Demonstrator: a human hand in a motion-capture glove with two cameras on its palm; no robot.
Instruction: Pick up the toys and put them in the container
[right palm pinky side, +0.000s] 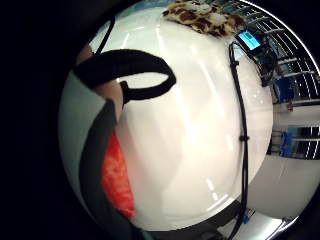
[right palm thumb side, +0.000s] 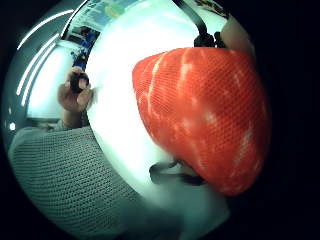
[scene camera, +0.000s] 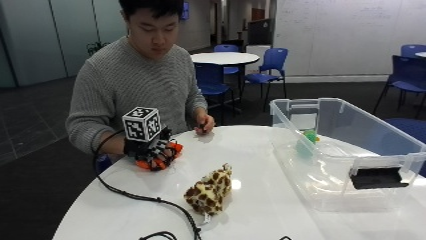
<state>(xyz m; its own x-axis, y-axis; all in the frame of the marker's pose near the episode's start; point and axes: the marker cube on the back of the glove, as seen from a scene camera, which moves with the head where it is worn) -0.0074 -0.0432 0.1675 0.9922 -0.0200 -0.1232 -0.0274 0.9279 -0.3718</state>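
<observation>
The orange toy (scene camera: 158, 156) is gripped in the curled right hand (scene camera: 150, 150), just above the bench (scene camera: 266, 200). It should be lifted clear, carried past the giraffe (scene camera: 210, 190) and released inside the container (scene camera: 346, 150).

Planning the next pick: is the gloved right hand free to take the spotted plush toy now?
Probably not: the right hand already grips an orange toy. Bare table lies between it and the spotted plush.

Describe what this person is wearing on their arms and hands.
Both arms are in the sleeves of a grey ribbed knit sweater. The right hand wears a black glove with black straps looping over the fingers. The left hand is bare.
</observation>
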